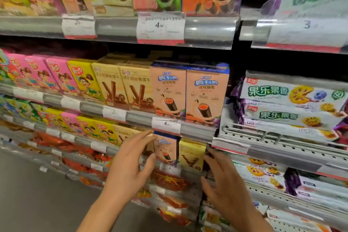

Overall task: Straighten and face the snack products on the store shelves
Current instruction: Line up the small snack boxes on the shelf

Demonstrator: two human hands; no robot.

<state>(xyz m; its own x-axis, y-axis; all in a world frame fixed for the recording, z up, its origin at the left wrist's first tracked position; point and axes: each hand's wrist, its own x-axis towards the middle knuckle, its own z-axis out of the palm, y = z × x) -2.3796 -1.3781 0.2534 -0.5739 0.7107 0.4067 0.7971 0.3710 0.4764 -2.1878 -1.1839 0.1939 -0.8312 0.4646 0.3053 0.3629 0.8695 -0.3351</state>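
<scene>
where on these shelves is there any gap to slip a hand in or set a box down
Dark headroom shows above the tan wafer boxes and peach boxes, under the upper shelf rail. Behind the white biscuit packs it is dark too. Box fronts stand packed side by side, also between the left hand and right hand.

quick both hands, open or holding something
left hand: open, fingers spread at the peach box, gripping nothing
right hand: open, holding nothing

Grey metal shelving (197,132) fills the view in stacked tiers, each front edge carrying a clear plastic price rail (209,30) with white paper price tags (160,26). At 3 o'clock a perforated shelf (282,143) has a wire guard. Grey floor (33,199) shows at 8 o'clock.
</scene>
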